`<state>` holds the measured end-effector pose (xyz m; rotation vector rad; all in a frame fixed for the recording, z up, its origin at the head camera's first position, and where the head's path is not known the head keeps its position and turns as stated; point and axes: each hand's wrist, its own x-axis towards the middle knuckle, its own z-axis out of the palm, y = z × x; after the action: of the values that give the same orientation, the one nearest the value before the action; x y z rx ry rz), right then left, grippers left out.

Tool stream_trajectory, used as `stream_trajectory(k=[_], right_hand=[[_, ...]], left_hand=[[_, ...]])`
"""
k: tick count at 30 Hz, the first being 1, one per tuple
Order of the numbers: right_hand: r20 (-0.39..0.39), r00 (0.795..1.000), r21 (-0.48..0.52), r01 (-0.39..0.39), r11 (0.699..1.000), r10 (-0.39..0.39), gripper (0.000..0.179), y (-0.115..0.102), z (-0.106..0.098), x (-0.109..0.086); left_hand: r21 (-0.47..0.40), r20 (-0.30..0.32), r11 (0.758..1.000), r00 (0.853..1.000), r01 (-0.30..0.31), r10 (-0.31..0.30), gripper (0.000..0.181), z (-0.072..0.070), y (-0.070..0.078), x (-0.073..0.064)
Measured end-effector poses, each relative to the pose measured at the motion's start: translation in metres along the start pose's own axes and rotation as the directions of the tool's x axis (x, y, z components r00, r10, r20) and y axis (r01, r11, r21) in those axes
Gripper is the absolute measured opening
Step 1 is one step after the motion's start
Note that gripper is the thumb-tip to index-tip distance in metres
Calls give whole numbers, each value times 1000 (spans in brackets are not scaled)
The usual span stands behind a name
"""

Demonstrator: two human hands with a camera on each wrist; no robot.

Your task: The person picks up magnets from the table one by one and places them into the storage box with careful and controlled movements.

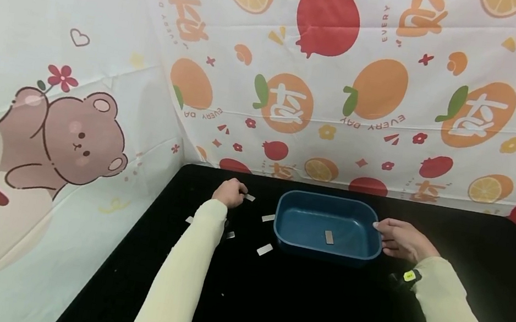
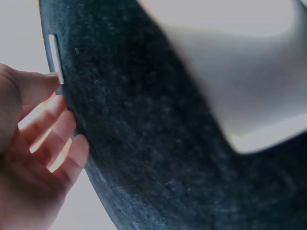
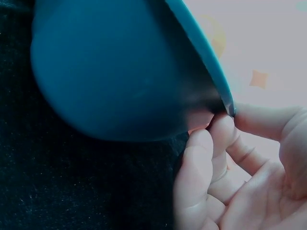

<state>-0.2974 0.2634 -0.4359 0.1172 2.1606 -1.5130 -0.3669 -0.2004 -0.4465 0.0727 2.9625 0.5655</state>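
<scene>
A blue plastic basin [image 1: 325, 249] sits on the black table, and my right hand [image 1: 403, 239] grips its right rim. In the right wrist view the thumb and fingertips pinch the rim [image 3: 211, 60] from both sides. One small grey flat tile [image 1: 329, 237] lies inside the basin. Toward the table's back left, my left hand [image 1: 230, 192] pinches one end of a thin whitish tile [image 1: 249, 197]. The left wrist view shows that tile [image 2: 56, 58] edge-on at the thumb tip; the index fingertip is hidden.
Loose tiles lie left of the basin, one by its wall [image 1: 268, 218], one nearer me [image 1: 265, 249], and others beside the left forearm [image 1: 230, 235]. The black table [image 1: 295, 311] meets a fruit-print cloth [image 1: 333, 94] behind and a bear-print cloth [image 1: 81, 140] at left.
</scene>
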Motion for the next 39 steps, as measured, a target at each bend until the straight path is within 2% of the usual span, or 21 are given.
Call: stream_trajectory(k=[14, 23, 33, 39], right_hand=[[3, 1000, 2, -2, 1000, 2, 37, 3, 0, -1], [9, 1000, 14, 3, 1000, -4, 31, 2, -1, 0], [12, 1000, 21, 3, 1000, -3, 29, 1, -1, -1], [6, 1000, 18, -2, 1000, 2, 28, 2, -1, 0]], left_hand=[[52, -73, 999, 997, -11, 15, 24, 8, -2, 1], [59, -61, 998, 998, 19, -15, 22, 7, 1, 3], [24, -67, 999, 997, 37, -35, 18, 8, -3, 6], [25, -32, 1000, 999, -6, 7, 23, 4, -1, 5]])
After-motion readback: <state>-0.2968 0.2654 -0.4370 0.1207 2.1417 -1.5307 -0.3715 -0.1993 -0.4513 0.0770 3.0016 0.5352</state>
